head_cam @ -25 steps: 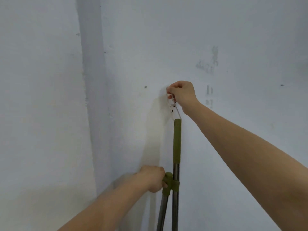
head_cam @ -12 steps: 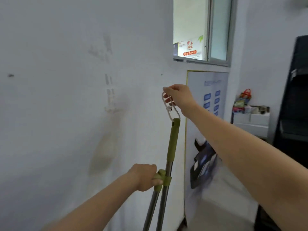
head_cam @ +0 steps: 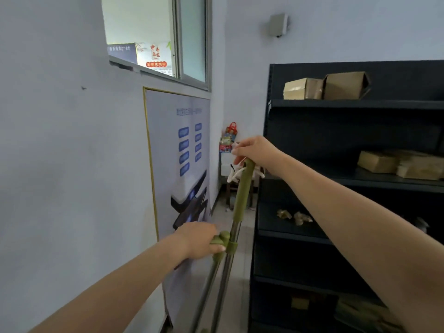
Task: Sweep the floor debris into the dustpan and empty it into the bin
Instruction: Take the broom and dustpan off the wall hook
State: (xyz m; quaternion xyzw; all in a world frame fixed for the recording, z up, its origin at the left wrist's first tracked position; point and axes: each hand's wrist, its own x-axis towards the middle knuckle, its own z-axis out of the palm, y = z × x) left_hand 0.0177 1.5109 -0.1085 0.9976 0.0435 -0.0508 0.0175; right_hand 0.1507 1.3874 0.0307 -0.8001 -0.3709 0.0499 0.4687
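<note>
Between the poster-covered wall point(head_cam: 60, 164) and the dark shelving unit point(head_cam: 336, 236): two metal poles, clipped together, carried upright. Right hand point(head_cam: 254, 150) closed over the top of the taller pole's olive grip point(head_cam: 242, 191), white hanging loop point(head_cam: 234, 175) trailing from the fingers. Left hand point(head_cam: 199, 239) wrapped around the shorter olive handle point(head_cam: 219, 239), just beside the clip point(head_cam: 231, 246) joining the poles. Probably broom and dustpan; heads out of frame below, so cannot tell which is which. No debris or bin in view; sweeping not yet begun. Best handled by keeping both grips firm and the poles near vertical, clear of the framed poster point(head_cam: 177, 164) on the left and the shelf edges on the right. Worth tucking the loop away from the clip to avoid snagging. Separating the pair only once at the dirty patch, with one pole steadied while the other is pulled free.
</note>
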